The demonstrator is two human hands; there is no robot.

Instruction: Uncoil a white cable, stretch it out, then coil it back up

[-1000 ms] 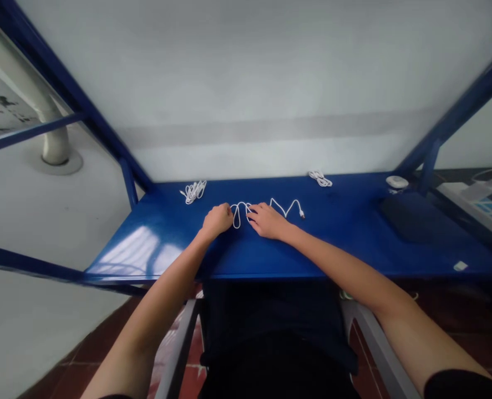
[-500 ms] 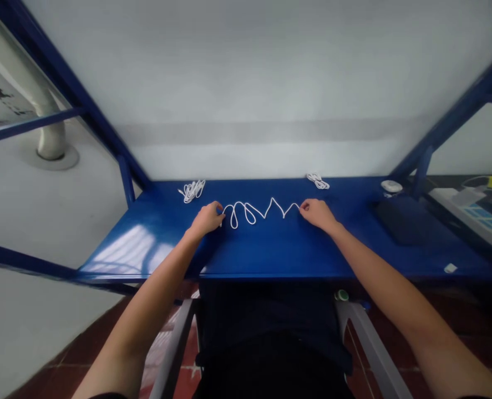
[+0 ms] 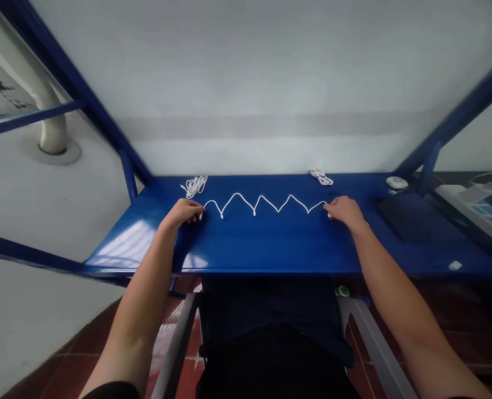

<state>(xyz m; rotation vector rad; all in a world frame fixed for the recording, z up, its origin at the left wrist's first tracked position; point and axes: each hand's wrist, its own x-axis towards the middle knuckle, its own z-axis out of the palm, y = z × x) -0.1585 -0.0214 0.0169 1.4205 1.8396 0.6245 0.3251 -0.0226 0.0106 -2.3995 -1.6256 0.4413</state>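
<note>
— Item one?
— White cable [image 3: 262,204]: zigzag across the blue table [image 3: 270,249], long axis running left to right, one end at each of my hands.
— Grip?
— My left hand [image 3: 182,212] pinches the left end, my right hand [image 3: 345,209] the right end, fingers closed.
— Nearby?
— Two coiled cables: one [image 3: 193,185] behind my left hand, one [image 3: 321,177] behind my right.

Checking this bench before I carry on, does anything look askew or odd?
Only the thin white cable: held at its ends by the left hand and right hand, it zigzags in kinks across the blue metal table instead of lying straight.
</note>
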